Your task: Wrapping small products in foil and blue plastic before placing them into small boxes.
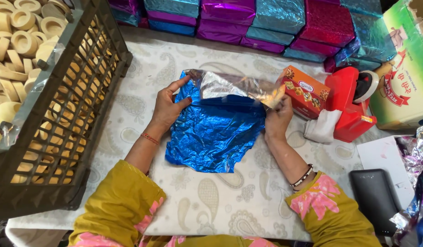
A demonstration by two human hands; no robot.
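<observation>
Blue foil sheet (211,132) on worktop (211,201), between both hands. Left hand (168,107) fingers spread, pressing left edge. Right hand (278,119) fingers pinch folded flap. Best keep fold tight, crease flat.

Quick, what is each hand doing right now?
Left hand: open, fingers pressing the blue foil sheet.
Right hand: pinching the foil's folded silver edge.
</observation>
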